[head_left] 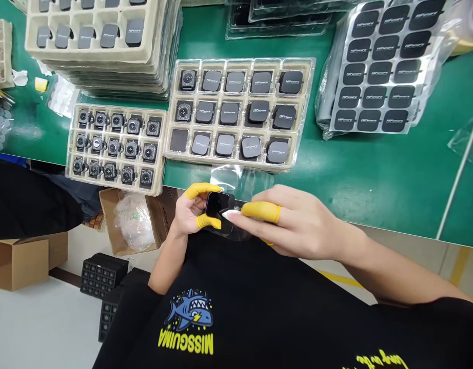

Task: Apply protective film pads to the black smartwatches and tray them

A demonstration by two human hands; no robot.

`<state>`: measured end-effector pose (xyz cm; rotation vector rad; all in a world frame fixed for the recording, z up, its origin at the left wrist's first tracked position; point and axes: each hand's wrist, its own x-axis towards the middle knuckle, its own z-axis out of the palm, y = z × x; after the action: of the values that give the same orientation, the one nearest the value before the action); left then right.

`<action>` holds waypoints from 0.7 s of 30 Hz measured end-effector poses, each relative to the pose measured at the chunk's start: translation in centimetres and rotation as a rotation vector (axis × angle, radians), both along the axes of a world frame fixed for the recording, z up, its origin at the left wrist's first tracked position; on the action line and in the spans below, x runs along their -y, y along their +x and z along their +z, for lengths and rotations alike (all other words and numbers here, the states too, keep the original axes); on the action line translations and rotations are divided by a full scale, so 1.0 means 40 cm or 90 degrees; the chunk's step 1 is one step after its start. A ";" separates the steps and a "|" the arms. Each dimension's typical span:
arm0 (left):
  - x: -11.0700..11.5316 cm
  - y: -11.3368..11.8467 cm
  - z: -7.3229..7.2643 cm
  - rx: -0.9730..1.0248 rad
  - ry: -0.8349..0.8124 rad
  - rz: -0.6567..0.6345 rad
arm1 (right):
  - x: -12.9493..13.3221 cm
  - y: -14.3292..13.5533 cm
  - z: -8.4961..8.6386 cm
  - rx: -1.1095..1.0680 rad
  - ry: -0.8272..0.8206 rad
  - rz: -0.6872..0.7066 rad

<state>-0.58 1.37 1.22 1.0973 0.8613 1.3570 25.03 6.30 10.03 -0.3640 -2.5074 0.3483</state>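
Note:
My left hand (pixel 187 211), with yellow finger cots on its thumb and a finger, grips a black square smartwatch (pixel 216 204) by its edges. The dark glossy screen faces up towards me. Over the watch's right side reaches my right hand (pixel 298 220), also wearing yellow finger cots. Its fingers are pressed together, and a small white tip shows at the watch's edge; what it is I cannot make out. Just behind the hands, a clear plastic film (pixel 240 180) lies at the table edge. Beyond it stands a tray (pixel 232 163) of watches, most covered with printed dark labels.
A smaller tray (pixel 117 181) of uncovered watches stands to the left, before a tall tray stack (pixel 105 61). Label sheets (pixel 375 84) lie at the right on the green table (pixel 375 179). Below left are a cardboard box (pixel 161 218) with plastic bags and black foam blocks (pixel 103 274).

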 end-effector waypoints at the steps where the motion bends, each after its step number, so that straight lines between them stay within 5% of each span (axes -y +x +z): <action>1: -0.001 0.001 0.002 -0.001 0.002 -0.002 | 0.006 -0.012 -0.001 -0.001 0.012 0.001; 8: 0.006 -0.005 0.003 -0.016 0.001 -0.002 | 0.022 -0.056 -0.014 -0.010 0.084 -0.030; 15: 0.010 -0.012 -0.012 -0.028 -0.007 0.012 | -0.025 -0.019 -0.046 -0.020 0.069 -0.188; 21: 0.005 -0.012 -0.004 -0.007 0.016 0.004 | 0.003 -0.017 -0.025 -0.034 0.014 -0.076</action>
<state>-1.06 1.16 1.07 1.1230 0.8579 1.3711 24.36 6.19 9.03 -0.4866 -2.4224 0.2801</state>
